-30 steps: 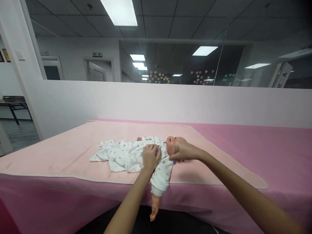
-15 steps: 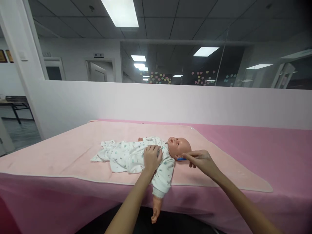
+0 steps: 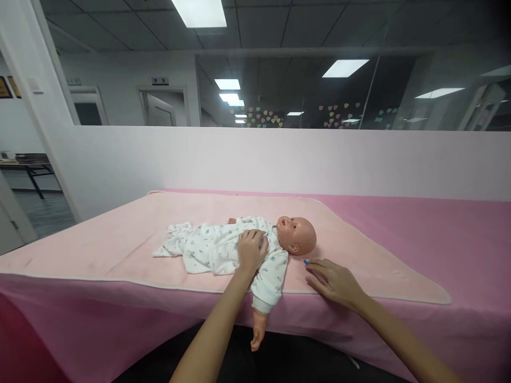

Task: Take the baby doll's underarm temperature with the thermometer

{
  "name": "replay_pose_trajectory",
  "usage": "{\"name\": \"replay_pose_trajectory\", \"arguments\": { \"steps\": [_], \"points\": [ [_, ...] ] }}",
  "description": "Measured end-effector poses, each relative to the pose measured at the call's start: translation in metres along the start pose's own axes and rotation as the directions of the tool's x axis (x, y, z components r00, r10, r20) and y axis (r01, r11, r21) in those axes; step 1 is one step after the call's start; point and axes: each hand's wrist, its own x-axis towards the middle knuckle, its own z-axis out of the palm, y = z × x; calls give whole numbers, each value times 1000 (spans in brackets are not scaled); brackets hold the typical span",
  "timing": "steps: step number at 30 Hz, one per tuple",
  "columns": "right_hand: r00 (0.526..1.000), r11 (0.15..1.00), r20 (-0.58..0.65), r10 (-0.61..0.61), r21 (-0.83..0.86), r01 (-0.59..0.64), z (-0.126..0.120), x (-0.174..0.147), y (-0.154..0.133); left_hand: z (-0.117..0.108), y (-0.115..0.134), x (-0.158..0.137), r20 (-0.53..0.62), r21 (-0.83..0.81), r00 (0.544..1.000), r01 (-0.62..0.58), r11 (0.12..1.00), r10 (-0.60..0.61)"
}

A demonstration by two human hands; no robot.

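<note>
A baby doll (image 3: pixel 297 235) in a white patterned suit (image 3: pixel 213 249) lies on its back, head to the right. One doll arm (image 3: pixel 259 327) hangs over the near edge. My left hand (image 3: pixel 252 249) rests on the doll's chest, fingers curved over the cloth and thumb apart; a small pale patch shows by the thumb, too small to name. Near the doll's head, my right hand (image 3: pixel 333 281) is low over the blanket, thumb away from the fingers. A small blue thing (image 3: pixel 306 261) shows at its index fingertip; the rest is hidden.
A peach blanket (image 3: pixel 112 234) covers part of a pink-covered table (image 3: pixel 451 239). A white half wall (image 3: pixel 287 159) with glass above stands behind it. At far left is a small table (image 3: pixel 30 166) with a dark stack.
My right hand has moved from beside the doll's ear down toward the near edge, with the blue thing at its fingertips. Its thumb has parted from the fingers. My left hand remains on the chest.
</note>
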Motion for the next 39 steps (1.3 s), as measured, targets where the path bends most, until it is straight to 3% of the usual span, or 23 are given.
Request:
{"name": "replay_pose_trajectory", "arguments": {
  "steps": [5, 11, 24, 27, 31, 35, 39],
  "points": [
    [994, 1000, 112, -6, 14, 4, -7, -1, 3, -1, 0, 1, -1, -6, 1000, -9, 1000, 9],
    [993, 994, 87, 81, 61, -86, -1, 7, 9, -2, 1, 0, 1, -13, 1000, -2, 1000, 2],
    [978, 995, 206, 17, 92, -36, -4, -10, 23, -3, 1, 0, 5, -15, 1000, 4, 1000, -4],
    [989, 990, 137, 53, 123, -70, 0, -12, 24, -3, 1, 0, 9, -15, 1000, 2, 1000, -2],
    [995, 974, -86, 54, 224, -33, -4, 4, -2, -3, 2, 0, 11, -14, 1000, -2, 1000, 2],
    [956, 957, -280, -91, 241, 161, 3, 53, -44, -5, 4, -1, 12, -20, 1000, 4, 1000, -3],
    [891, 942, -394, -223, 148, 302, 35, 112, -71, -6, 5, -4, 13, -20, 999, 33, 999, -32]
  ]
}}
